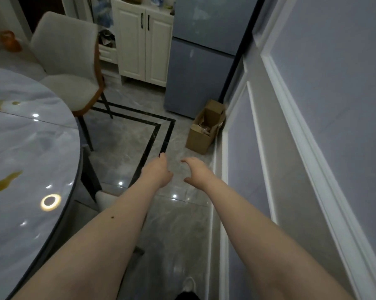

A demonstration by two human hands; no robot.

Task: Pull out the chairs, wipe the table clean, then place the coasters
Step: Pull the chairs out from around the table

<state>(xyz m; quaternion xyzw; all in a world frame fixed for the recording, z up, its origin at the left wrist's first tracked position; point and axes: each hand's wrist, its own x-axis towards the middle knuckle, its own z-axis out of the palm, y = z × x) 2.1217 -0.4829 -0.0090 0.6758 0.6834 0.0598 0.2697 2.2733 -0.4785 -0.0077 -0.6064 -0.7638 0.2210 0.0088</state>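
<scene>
Your left hand (158, 171) and right hand (196, 172) reach out side by side over the bare floor (178, 224), near the right-hand wall (334, 105). Both are empty and touch nothing. The right hand's fingers are loosely apart, thumb spread from the rest. The left hand's fingers curl downward and are mostly hidden behind the knuckles, so you cannot tell how far apart they are; nothing shows in that hand.

The chair (70, 68) stands far and to the left of both hands, its seat against the far edge of the round table (31, 148), its backrest rising on the side away from the table. It is well apart from your fingers. I judge the left hand the nearer one to it, so the reach goes forward and leftward, towards the backrest's top edge.

The tabletop runs along your left side and carries amber spills (5, 182), one near and another farther along. No cloth or coasters are in view, so wiping looks not yet begun
</scene>
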